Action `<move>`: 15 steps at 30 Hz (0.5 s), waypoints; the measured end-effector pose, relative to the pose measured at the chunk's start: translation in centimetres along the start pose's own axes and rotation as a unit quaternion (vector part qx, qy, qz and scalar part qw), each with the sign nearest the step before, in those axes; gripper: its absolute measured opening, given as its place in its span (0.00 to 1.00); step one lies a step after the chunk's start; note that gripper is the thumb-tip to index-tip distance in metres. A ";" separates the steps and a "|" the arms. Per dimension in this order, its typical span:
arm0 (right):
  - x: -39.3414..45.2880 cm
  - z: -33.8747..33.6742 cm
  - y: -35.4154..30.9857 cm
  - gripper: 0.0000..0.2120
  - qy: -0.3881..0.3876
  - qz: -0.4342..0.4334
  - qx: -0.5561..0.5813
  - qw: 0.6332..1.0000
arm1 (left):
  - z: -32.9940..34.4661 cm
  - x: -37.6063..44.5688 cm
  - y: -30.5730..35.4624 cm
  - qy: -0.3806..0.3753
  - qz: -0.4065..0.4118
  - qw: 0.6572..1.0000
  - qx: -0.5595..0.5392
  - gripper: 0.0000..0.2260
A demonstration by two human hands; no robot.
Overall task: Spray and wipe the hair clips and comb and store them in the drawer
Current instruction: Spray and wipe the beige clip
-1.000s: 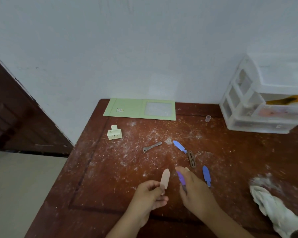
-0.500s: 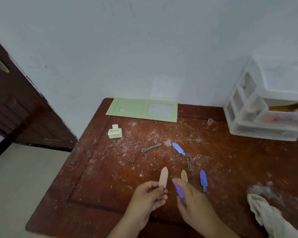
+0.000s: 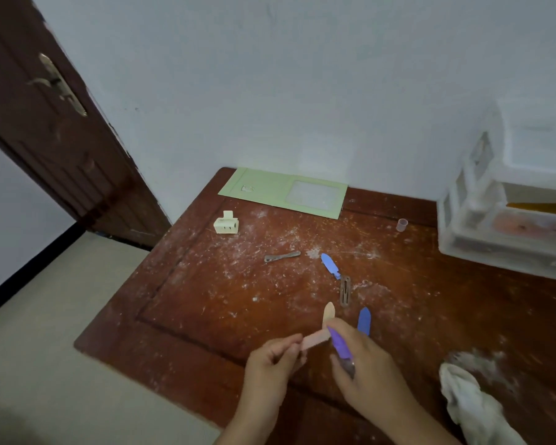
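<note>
1. My left hand (image 3: 272,358) pinches a pale pink hair clip (image 3: 315,339) between thumb and fingertips, the clip lying nearly level and pointing toward my other hand.
2. My right hand (image 3: 363,367) is curled round a purple hair clip (image 3: 340,343), its forefinger touching the tip of the pink one.
3. A beige hair clip (image 3: 328,311) lies on the dusty wooden surface (image 3: 190,300) just past my right fingers, its near end hidden by them.
4. A blue hair clip (image 3: 364,320) lies just beside my right hand, partly covered by it.
5. A second blue hair clip (image 3: 329,264) and a brown snap clip (image 3: 345,290) lie farther off, end to end; a grey metal clip (image 3: 281,256) lies to their left.
6. A cream claw clip (image 3: 226,223) stands near the green folder (image 3: 270,191).
7. The white cloth (image 3: 472,409) at my right is cut off by the frame's lower edge.
8. The plastic drawer unit (image 3: 482,226) is cut off at right; its contents are blurred.
</note>
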State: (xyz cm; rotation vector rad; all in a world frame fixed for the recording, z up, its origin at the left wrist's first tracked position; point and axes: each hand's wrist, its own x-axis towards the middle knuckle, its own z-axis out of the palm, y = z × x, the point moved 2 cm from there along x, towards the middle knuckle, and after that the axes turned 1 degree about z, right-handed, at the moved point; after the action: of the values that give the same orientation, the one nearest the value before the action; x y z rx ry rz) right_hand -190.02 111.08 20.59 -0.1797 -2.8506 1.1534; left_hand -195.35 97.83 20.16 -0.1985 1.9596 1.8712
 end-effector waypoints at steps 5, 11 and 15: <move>-0.7 -0.8 -0.2 0.23 -0.065 -0.031 -0.058 0.996 | 0.9 -1.6 0.5 0.061 0.137 0.980 0.132 0.19; -1.3 -1.5 0.5 0.23 -0.051 -0.018 -0.053 0.997 | 1.8 -2.3 -0.5 0.085 0.107 0.987 0.081 0.15; -1.6 -1.8 1.3 0.24 -0.037 -0.023 -0.035 0.998 | 2.1 -2.5 -0.8 0.096 0.094 0.990 0.050 0.13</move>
State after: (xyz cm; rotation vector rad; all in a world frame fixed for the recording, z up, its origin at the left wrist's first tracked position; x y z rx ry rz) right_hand -188.11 113.01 20.97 -0.0762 -2.9446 1.0734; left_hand -192.37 99.32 20.44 -0.1762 2.2668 1.9252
